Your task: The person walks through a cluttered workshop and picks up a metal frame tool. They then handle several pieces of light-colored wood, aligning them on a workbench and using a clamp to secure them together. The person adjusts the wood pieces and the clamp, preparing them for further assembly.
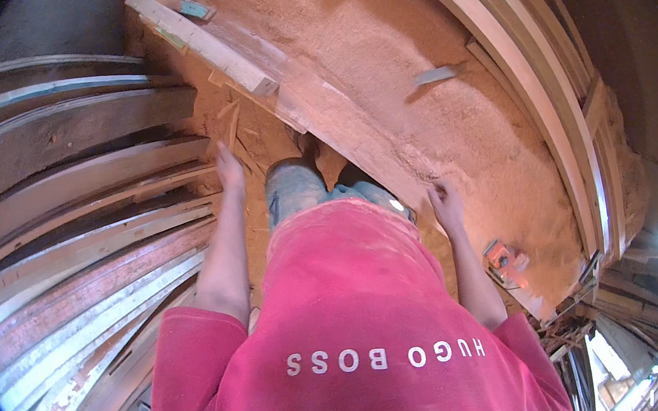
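We are looking down at our left hand point(229, 169), hanging open with fingers straight, just beside the ends of the stacked planks point(84, 238) running along the left edge of the sawdust floor point(451, 123). Our right hand point(445, 205) is hanging loosely curled and holding nothing, near the long pale beam point(261, 65) lying across the floor. An orange power tool point(504, 257) is sitting on the floor near that hand.

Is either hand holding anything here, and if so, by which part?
Nothing is held. The left hand hangs open beside the stacked planks; the right hand hangs empty above the sawdust floor.
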`<action>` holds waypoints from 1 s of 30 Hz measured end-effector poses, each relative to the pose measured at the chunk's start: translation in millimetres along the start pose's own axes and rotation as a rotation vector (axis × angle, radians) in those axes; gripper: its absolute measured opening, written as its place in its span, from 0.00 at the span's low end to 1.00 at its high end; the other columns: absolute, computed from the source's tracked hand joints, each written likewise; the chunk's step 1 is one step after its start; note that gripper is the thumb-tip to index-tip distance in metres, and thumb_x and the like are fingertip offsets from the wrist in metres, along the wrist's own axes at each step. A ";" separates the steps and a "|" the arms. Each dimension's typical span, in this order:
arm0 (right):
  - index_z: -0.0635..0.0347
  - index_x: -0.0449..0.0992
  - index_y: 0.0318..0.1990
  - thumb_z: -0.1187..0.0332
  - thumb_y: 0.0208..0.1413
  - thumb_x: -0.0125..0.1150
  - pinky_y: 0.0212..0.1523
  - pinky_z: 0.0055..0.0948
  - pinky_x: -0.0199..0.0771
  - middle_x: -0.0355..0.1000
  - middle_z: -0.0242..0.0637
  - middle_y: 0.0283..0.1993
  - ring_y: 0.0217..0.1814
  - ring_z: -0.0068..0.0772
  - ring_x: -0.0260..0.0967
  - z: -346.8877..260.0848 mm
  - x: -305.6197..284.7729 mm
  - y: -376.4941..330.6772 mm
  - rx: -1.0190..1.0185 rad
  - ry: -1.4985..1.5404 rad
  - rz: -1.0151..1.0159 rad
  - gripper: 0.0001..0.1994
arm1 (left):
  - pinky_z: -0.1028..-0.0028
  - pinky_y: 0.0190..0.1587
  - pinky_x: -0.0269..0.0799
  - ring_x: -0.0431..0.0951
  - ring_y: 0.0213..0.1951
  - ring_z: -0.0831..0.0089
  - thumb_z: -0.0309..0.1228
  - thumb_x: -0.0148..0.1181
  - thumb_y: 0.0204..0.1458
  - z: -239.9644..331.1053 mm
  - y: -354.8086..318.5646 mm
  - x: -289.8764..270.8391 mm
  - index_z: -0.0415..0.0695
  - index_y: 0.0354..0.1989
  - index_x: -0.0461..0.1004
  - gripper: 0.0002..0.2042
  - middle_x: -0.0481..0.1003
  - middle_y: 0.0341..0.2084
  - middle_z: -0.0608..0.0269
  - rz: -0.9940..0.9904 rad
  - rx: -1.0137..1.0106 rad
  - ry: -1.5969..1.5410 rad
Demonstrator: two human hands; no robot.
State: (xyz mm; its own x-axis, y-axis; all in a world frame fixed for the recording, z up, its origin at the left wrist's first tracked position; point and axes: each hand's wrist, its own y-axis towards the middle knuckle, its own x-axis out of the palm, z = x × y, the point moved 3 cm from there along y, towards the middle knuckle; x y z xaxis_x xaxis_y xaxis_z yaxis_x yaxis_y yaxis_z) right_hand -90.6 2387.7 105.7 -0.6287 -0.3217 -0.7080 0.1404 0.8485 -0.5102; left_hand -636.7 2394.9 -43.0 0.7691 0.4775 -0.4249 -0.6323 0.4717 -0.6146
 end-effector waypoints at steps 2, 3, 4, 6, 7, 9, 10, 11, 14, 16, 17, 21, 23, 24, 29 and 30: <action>0.67 0.74 0.47 0.61 0.55 0.60 0.42 0.34 0.74 0.76 0.49 0.43 0.41 0.41 0.75 37.9 -28.2 -38.0 0.078 0.023 0.055 0.18 | 0.63 0.64 0.54 0.61 0.63 0.50 0.60 0.31 0.60 -74.5 -36.2 2.7 0.31 0.58 0.65 0.39 0.64 0.59 0.39 -0.080 -0.128 0.159; 0.67 0.74 0.47 0.61 0.55 0.60 0.42 0.34 0.74 0.76 0.49 0.42 0.41 0.40 0.76 67.0 -37.1 -54.2 0.098 0.030 0.108 0.18 | 0.63 0.64 0.54 0.62 0.63 0.50 0.60 0.31 0.60 -79.8 -70.0 4.9 0.31 0.58 0.66 0.39 0.65 0.58 0.39 -0.128 -0.129 0.272; 0.67 0.74 0.47 0.62 0.55 0.61 0.42 0.34 0.74 0.76 0.50 0.42 0.41 0.41 0.75 91.9 -49.5 -67.3 0.145 -0.010 0.150 0.18 | 0.63 0.64 0.54 0.62 0.62 0.50 0.60 0.31 0.60 -76.4 -106.1 9.2 0.31 0.57 0.66 0.39 0.66 0.58 0.39 -0.166 -0.130 0.381; 0.66 0.74 0.47 0.62 0.53 0.62 0.44 0.36 0.73 0.75 0.51 0.42 0.43 0.43 0.74 143.8 -82.9 -89.9 0.174 -0.143 0.278 0.18 | 0.62 0.62 0.57 0.65 0.60 0.49 0.59 0.32 0.61 -80.6 -142.4 9.7 0.31 0.56 0.68 0.38 0.68 0.56 0.40 -0.260 -0.135 0.386; 0.65 0.74 0.48 0.62 0.51 0.63 0.46 0.38 0.72 0.75 0.51 0.41 0.44 0.45 0.73 168.7 -100.4 -99.7 0.160 -0.237 0.365 0.19 | 0.62 0.61 0.58 0.66 0.60 0.49 0.59 0.32 0.61 -81.4 -156.1 11.7 0.32 0.55 0.68 0.37 0.69 0.55 0.40 -0.304 -0.139 0.386; 0.63 0.73 0.50 0.61 0.48 0.65 0.54 0.42 0.68 0.72 0.52 0.47 0.51 0.48 0.69 186.3 -144.7 -123.1 0.247 -0.581 0.410 0.23 | 0.61 0.58 0.61 0.69 0.56 0.49 0.58 0.33 0.61 -56.9 -175.8 17.1 0.32 0.52 0.70 0.36 0.71 0.52 0.41 -0.319 -0.038 0.461; 0.62 0.72 0.52 0.59 0.46 0.67 0.56 0.43 0.66 0.70 0.52 0.49 0.53 0.49 0.67 192.1 -166.2 -133.0 0.345 -0.618 0.409 0.26 | 0.61 0.57 0.62 0.70 0.55 0.49 0.57 0.33 0.62 -48.1 -181.3 19.8 0.32 0.51 0.71 0.35 0.73 0.50 0.42 -0.327 0.010 0.501; 0.62 0.70 0.53 0.57 0.44 0.69 0.58 0.43 0.64 0.68 0.53 0.51 0.55 0.50 0.64 201.7 -182.5 -144.3 0.448 -0.653 0.411 0.29 | 0.61 0.56 0.63 0.71 0.53 0.49 0.57 0.34 0.62 -44.4 -180.4 22.9 0.32 0.50 0.71 0.35 0.73 0.49 0.41 -0.294 0.063 0.477; 0.61 0.68 0.56 0.58 0.36 0.74 0.60 0.43 0.62 0.63 0.55 0.58 0.61 0.48 0.61 249.3 -214.3 -170.6 0.526 -0.693 0.342 0.36 | 0.61 0.54 0.64 0.73 0.50 0.49 0.56 0.35 0.62 -35.3 -175.4 34.4 0.32 0.46 0.72 0.33 0.74 0.45 0.39 -0.194 0.178 0.315; 0.62 0.67 0.56 0.59 0.31 0.78 0.59 0.43 0.65 0.65 0.54 0.58 0.60 0.48 0.63 336.6 -229.2 -183.2 0.329 -0.589 0.162 0.40 | 0.61 0.54 0.64 0.73 0.50 0.48 0.55 0.35 0.62 -28.8 -175.0 50.0 0.32 0.46 0.72 0.33 0.74 0.44 0.37 -0.154 0.200 0.094; 0.62 0.67 0.56 0.60 0.29 0.79 0.58 0.42 0.66 0.66 0.53 0.58 0.60 0.47 0.64 376.7 -235.1 -182.8 0.223 -0.548 0.067 0.41 | 0.61 0.54 0.64 0.72 0.50 0.47 0.55 0.35 0.62 -30.1 -177.5 56.1 0.32 0.46 0.72 0.32 0.73 0.44 0.37 -0.163 0.195 0.097; 0.63 0.68 0.54 0.64 0.26 0.80 0.51 0.41 0.72 0.72 0.50 0.52 0.53 0.47 0.70 472.4 -225.2 -199.2 0.450 -0.369 -0.237 0.41 | 0.61 0.55 0.64 0.72 0.51 0.46 0.55 0.35 0.62 -32.8 -198.6 72.1 0.33 0.46 0.72 0.32 0.73 0.45 0.37 -0.212 0.216 0.192; 0.63 0.70 0.51 0.64 0.26 0.79 0.47 0.41 0.74 0.75 0.48 0.47 0.47 0.48 0.74 486.5 -217.9 -201.5 0.392 -0.468 -0.214 0.38 | 0.61 0.55 0.63 0.72 0.51 0.46 0.55 0.35 0.62 -42.2 -205.5 78.1 0.34 0.46 0.72 0.32 0.73 0.45 0.38 -0.239 0.223 0.259; 0.62 0.71 0.49 0.64 0.28 0.78 0.46 0.42 0.75 0.75 0.47 0.46 0.46 0.48 0.74 489.3 -217.2 -200.5 0.410 -0.519 -0.267 0.35 | 0.60 0.55 0.63 0.71 0.52 0.46 0.55 0.34 0.62 -48.7 -207.1 79.5 0.34 0.46 0.72 0.32 0.73 0.45 0.38 -0.253 0.226 0.296; 0.58 0.74 0.45 0.64 0.36 0.69 0.41 0.42 0.75 0.76 0.47 0.42 0.43 0.49 0.75 461.6 -208.1 -196.7 0.334 -0.711 -0.280 0.24 | 0.61 0.58 0.61 0.70 0.55 0.48 0.56 0.34 0.62 -50.5 -203.5 75.4 0.34 0.49 0.71 0.33 0.72 0.49 0.39 -0.270 0.151 0.374; 0.58 0.74 0.46 0.63 0.37 0.69 0.41 0.43 0.75 0.76 0.47 0.43 0.44 0.50 0.75 451.9 -207.1 -196.2 0.339 -0.658 -0.288 0.24 | 0.61 0.59 0.61 0.69 0.56 0.49 0.57 0.34 0.61 -42.6 -195.3 73.7 0.34 0.51 0.71 0.34 0.72 0.50 0.40 -0.240 0.146 0.356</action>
State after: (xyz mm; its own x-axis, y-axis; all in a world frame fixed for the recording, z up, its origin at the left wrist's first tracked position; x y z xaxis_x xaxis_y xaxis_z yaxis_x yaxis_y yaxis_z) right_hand 357.7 2097.9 131.8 -0.1092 -0.7812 -0.6147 0.3323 0.5541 -0.7632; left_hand -452.5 2306.4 17.4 0.8637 0.0690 -0.4993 -0.4188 0.6496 -0.6346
